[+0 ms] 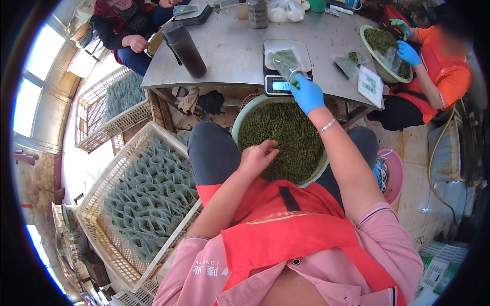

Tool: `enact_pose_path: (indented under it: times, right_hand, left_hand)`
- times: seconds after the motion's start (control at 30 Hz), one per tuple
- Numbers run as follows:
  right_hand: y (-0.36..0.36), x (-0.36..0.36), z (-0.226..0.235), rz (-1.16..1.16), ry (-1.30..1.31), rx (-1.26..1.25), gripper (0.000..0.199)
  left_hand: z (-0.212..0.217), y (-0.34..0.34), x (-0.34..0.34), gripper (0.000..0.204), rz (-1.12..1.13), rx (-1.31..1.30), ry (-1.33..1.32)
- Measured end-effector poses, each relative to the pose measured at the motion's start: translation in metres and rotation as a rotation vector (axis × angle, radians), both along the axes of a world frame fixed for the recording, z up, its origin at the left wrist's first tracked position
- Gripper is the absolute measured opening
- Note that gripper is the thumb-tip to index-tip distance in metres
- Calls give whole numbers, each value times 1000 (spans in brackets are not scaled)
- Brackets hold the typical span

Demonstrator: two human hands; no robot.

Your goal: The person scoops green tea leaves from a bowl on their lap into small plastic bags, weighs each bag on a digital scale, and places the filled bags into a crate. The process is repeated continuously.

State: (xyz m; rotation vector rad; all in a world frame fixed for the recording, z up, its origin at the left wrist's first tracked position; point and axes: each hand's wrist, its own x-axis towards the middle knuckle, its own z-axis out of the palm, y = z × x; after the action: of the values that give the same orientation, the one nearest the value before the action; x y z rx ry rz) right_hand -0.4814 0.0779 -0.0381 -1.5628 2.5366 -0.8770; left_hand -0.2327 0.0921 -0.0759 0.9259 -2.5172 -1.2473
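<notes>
A small clear bag [286, 62] of green leaves is pinched by the gloved right hand [307, 94] on the scale [286, 71]. The bare left hand [259, 157] (fingers bunched, contents unclear) rests in the basin [244, 115], nearer the body.

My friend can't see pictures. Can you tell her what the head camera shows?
A person's gloved right hand holds a small bag of green leaves on a scale, while the bare left hand pinches leaves from a big bowl on their lap. A crate of filled bags sits at their left.
</notes>
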Motion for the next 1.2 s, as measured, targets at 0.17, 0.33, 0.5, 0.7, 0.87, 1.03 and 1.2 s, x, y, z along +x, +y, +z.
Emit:
enact_pose_path:
  times: [0.17, 0.33, 0.5, 0.7, 0.87, 1.03, 1.2]
  right_hand:
    - [44, 23, -16, 18, -631, -247, 10]
    - [75, 55, -22, 222, -909, -114, 8]
    - [81, 75, -6, 286, -934, 39, 10]
    - [79, 81, -15, 182, -618, -86, 14]
    - [85, 65, -16, 208, -754, -10, 16]
    - [60, 38, 2, 116, -683, -167, 29]
    - [32, 23, -4, 39, -487, -420, 24]
  left_hand:
    - [-4, -1, -6, 28, 37, 57, 85]
    - [-3, 1, -18, 31, 269, 249, 365]
    - [-3, -1, -14, 26, 189, 432, 329]
    - [1, 7, -9, 20, 62, 401, 272]
    - [12, 13, -9, 22, -46, 221, 199]
    - [9, 12, -10, 21, -226, -284, 317]
    - [14, 9, -8, 17, -240, -301, 364]
